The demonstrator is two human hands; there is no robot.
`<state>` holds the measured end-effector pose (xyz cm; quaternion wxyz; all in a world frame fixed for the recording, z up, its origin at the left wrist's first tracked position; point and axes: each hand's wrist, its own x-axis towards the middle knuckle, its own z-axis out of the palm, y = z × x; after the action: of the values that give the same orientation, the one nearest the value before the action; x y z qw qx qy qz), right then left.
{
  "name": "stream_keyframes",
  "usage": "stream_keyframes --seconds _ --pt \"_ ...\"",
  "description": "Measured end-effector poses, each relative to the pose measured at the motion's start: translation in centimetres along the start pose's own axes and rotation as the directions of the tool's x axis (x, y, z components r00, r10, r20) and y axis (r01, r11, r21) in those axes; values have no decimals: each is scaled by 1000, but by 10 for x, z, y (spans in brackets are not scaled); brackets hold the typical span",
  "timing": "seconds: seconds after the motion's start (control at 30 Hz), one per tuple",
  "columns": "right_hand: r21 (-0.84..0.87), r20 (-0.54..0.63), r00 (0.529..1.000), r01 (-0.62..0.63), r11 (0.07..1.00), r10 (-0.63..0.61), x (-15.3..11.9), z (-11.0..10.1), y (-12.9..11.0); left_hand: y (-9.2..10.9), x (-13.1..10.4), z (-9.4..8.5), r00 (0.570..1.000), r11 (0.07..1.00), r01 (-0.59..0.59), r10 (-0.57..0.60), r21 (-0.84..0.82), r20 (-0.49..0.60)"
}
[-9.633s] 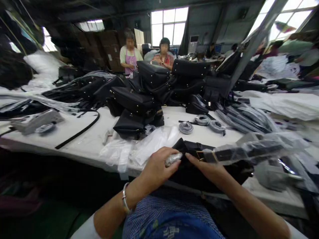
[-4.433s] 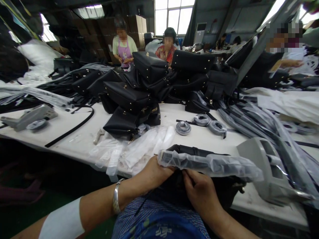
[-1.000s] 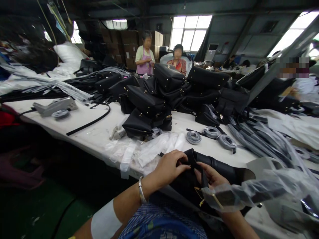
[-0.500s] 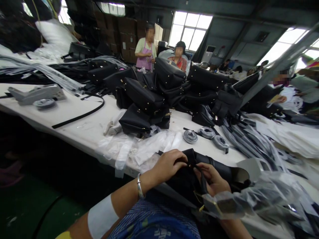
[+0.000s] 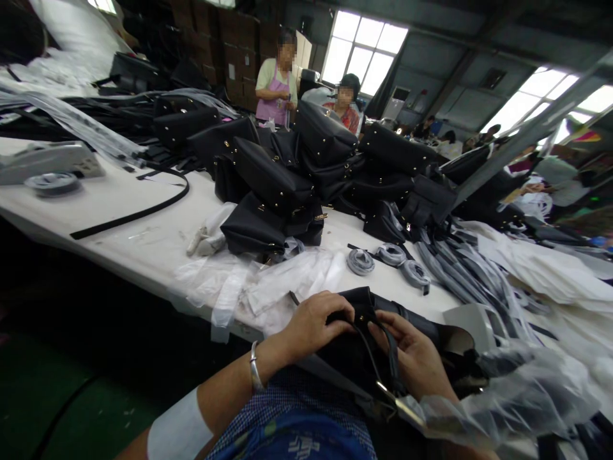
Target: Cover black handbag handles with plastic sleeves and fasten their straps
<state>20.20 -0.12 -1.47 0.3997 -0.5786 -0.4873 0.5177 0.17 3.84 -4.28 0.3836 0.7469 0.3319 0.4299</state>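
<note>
A black handbag [image 5: 347,361] rests at the table's near edge, against my body. My left hand [image 5: 318,322], with a silver bangle at the wrist, has its fingers closed on a thin black strap of the bag, beside a small gold stud. On the bag's other side, my right hand [image 5: 419,358] curls round a wider black strap [image 5: 393,351]; some of its fingertips are hidden behind it. Below the hands hangs gold-coloured hardware [image 5: 385,391]. Clear plastic wrap [image 5: 512,396] lies over my right forearm.
Black handbags [image 5: 272,179] are piled across the middle of the table [image 5: 129,243]. Wrapped strap coils [image 5: 360,262] and crumpled plastic bags [image 5: 287,281] lie nearer. At left sits a grey tape dispenser [image 5: 52,160]. A slanted metal pole [image 5: 502,156] stands right. Two people [image 5: 278,89] are beyond the pile.
My left hand has come slightly away from the stud, and the thin strap now shows stretched below its fingers. The gold hardware shows more. The whole view has shifted a little.
</note>
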Motion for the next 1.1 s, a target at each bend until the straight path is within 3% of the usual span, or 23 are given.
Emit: stream_keyframes --seconds 0.13,0.27,0.53,0.67,0.83,1.0,1.1 --pt "-132 -69 993 90 987 -100 2 0 -1 11 5 2 996 986 71 -77 -151 -35" --pt "-203 -97 981 146 968 -168 7 0 1 12 8 3 994 987 79 -89 -138 -64" --pt "-301 -39 977 187 935 -208 -1 -2 -12 12 11 8 975 973 201 -209 -112 -70" --pt "-378 -39 970 208 902 -240 -5 0 -15 16 11 9 977 975 194 -202 -109 -71" --pt "-545 -99 929 251 800 -358 -2 1 -4 15 11 3 986 981 169 -168 -97 18" --pt "-719 -97 874 269 640 -476 4 -13 14 12 10 2 980 979 198 -199 -51 -10" --pt "-797 -43 880 256 547 -474 6 -23 22 9 10 3 975 972 224 -224 -66 7"
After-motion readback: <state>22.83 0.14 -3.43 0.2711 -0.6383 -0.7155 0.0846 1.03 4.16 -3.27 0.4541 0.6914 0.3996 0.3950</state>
